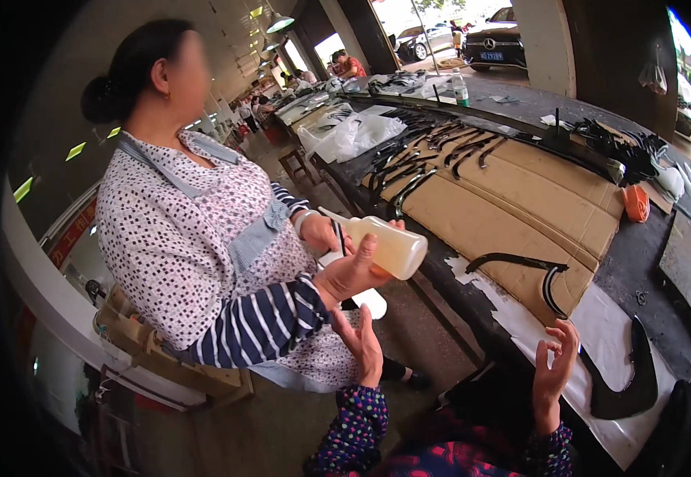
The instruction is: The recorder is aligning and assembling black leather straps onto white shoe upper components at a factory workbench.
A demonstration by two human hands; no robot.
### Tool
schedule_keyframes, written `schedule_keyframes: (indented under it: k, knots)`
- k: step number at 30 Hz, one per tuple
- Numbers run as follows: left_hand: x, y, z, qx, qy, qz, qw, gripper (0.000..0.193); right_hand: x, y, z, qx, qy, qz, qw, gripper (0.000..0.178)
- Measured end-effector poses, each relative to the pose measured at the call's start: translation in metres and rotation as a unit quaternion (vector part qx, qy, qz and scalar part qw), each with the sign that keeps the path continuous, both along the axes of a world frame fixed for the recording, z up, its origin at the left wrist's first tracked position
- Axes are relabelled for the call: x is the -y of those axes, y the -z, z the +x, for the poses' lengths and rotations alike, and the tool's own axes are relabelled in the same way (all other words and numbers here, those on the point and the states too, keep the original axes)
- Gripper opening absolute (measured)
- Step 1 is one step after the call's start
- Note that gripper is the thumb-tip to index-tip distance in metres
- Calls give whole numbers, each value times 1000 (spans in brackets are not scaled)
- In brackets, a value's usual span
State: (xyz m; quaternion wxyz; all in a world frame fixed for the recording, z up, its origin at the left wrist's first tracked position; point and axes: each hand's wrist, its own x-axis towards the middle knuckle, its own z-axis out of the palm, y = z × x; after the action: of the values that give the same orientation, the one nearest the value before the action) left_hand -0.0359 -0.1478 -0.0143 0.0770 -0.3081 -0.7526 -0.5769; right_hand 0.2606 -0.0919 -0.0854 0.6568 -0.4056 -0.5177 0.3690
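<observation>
My left hand is raised with its fingers apart and nothing in it, just below a co-worker's hand. That co-worker holds a translucent bottle of yellowish liquid, tilted on its side with a narrow spout. Under it is a white rounded object, partly hidden, whose kind I cannot make out. My right hand hovers by the table edge, fingers half bent and apart, holding nothing. Near it lie a curved black strip and a broad black curved piece on white sheeting.
A flat cardboard sheet covers part of the dark worktable, with several curved black strips on it. Farther back are a plastic bag and a clear bottle. An orange object sits on the right. The co-worker stands close at my left.
</observation>
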Motion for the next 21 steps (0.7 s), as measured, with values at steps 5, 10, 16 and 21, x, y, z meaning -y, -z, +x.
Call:
schedule_keyframes:
  k: [5,10,16,21]
  knots:
    - [52,93,81,-99,169,-144,970,57,4,46,38,70,45,15,996,38]
    - [8,96,138,-214,223,-129,942,29,5,61,78,91,49,6,995,31]
    - [-115,64,194,-279,390,-33,877,13,13,57,109,75,5,-15,997,25]
    - [-197,80,204,-319,385,-209,840,22,38,28,154,215,40,31,975,22]
